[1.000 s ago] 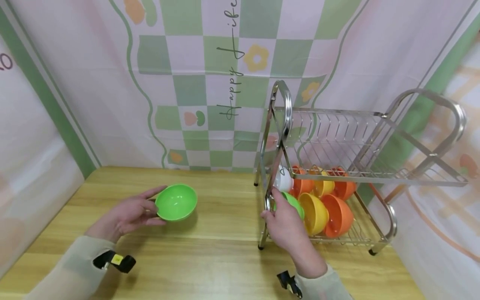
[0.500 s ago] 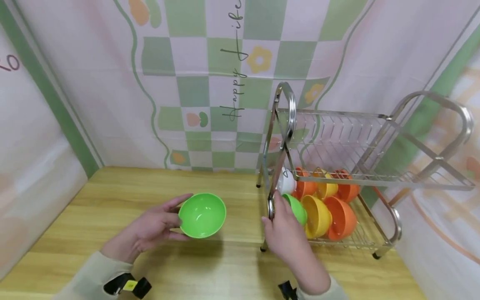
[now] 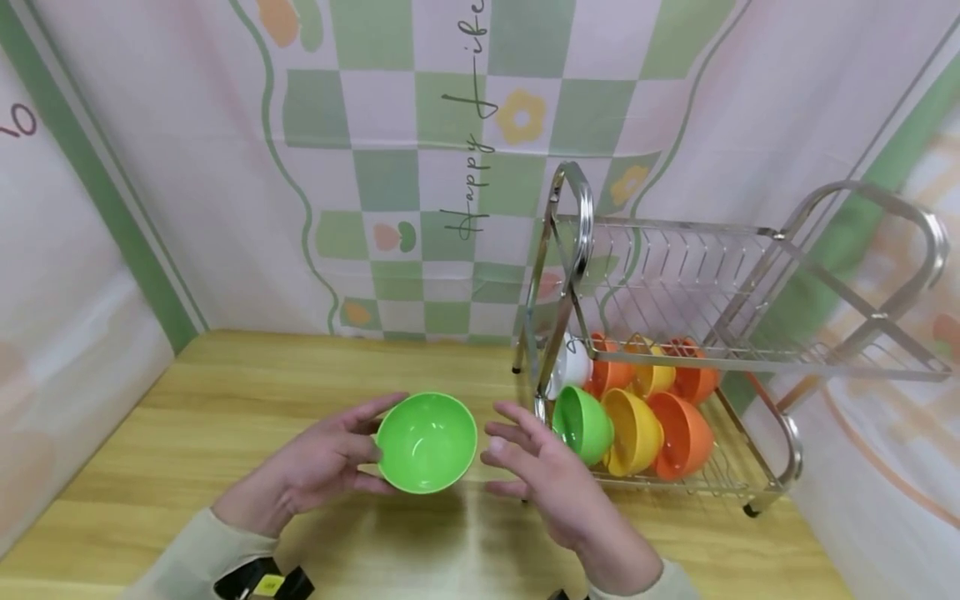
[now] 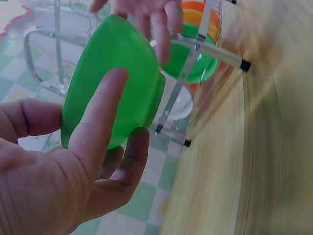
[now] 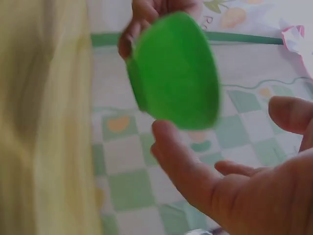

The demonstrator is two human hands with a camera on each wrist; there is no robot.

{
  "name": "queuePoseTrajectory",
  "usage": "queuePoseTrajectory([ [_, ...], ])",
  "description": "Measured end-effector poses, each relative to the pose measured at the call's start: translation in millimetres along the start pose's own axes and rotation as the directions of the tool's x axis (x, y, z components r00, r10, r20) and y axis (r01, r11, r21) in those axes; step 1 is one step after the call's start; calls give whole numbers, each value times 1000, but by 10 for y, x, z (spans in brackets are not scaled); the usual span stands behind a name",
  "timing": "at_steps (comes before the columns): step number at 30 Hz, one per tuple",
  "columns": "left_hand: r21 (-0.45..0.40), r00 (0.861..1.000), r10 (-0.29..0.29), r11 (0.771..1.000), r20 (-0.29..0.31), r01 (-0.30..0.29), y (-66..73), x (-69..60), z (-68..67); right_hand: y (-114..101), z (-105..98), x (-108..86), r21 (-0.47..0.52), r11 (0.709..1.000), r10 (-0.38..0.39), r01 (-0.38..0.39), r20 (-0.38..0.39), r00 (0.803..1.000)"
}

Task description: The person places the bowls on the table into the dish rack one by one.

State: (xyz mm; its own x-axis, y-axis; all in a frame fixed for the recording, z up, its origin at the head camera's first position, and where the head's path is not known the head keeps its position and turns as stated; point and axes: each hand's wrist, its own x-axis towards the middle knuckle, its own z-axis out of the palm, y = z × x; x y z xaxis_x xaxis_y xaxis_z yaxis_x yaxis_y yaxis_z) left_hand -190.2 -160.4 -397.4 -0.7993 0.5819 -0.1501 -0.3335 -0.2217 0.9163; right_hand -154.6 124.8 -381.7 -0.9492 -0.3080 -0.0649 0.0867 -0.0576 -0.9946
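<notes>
A green bowl (image 3: pixel 427 443) is held above the table, its inside facing up toward the head camera. My left hand (image 3: pixel 322 467) grips it from the left, thumb and fingers spread around its side; the left wrist view shows fingers against the outer wall of the bowl (image 4: pixel 115 73). Just right of the bowl is my right hand (image 3: pixel 551 479), fingers spread and apart from it, holding nothing. A second green bowl (image 3: pixel 583 425) stands on its side at the left front of the lower tier of the metal dish rack (image 3: pixel 705 362).
Beside that bowl on the lower tier are a yellow bowl (image 3: pixel 633 433) and an orange bowl (image 3: pixel 681 437). Behind them stand a white bowl (image 3: pixel 572 367) and several orange and yellow ones. The wooden table (image 3: pixel 247 375) meets a patterned cloth backdrop (image 3: pixel 225 183).
My left hand has carried the green bowl rightward to the middle, nearer to me. My right hand has let go of the rack's left post and moved left toward the bowl.
</notes>
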Motion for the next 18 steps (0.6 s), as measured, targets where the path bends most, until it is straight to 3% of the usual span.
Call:
queuePoseTrajectory([
  [3,-1,1000,-2,1000,13,2,-7,2,68,52,18,10,147,988,38,-53,99,994],
  [7,-6,999,-1,1000,37,1,-10,25,145,91,17,22,233,966,70,-110,174,982],
  [18,-43,998,8,999,64,-5,-34,76,256,119,-40,24,314,945,29,-88,188,982],
])
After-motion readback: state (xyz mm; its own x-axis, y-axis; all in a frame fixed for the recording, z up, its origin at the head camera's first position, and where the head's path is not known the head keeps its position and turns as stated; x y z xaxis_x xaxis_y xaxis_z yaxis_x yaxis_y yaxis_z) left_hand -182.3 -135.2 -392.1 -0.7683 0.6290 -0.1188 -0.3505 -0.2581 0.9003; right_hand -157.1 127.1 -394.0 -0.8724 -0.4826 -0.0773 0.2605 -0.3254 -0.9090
